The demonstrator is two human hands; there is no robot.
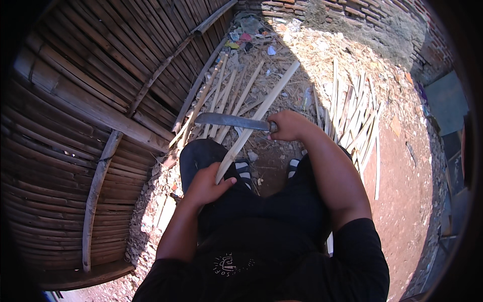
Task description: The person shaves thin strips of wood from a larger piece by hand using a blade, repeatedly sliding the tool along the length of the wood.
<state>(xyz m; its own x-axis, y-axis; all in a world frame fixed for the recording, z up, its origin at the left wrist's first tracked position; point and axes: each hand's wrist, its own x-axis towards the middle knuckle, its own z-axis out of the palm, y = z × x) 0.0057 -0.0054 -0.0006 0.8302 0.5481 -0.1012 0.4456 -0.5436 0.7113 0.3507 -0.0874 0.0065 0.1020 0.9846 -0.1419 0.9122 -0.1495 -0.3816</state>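
My left hand [207, 184] is closed around the near end of a long, pale bamboo strip [269, 100], just above my left thigh. The strip slants away from me, up and to the right. In my right hand [286, 126] is the handle of a machete [229, 120], its broad dark blade pointing left. The blade lies across the strip in this view; whether it touches the strip I cannot tell. Several more bamboo strips [227, 93] lie on the ground beyond my left knee.
A pile of split bamboo strips [354, 113] lies on the ground to the right. A bamboo slat wall [75, 105] rises close on the left, and a brick wall [362, 12] stands at the far side. Shavings and litter [302, 48] cover the ground ahead.
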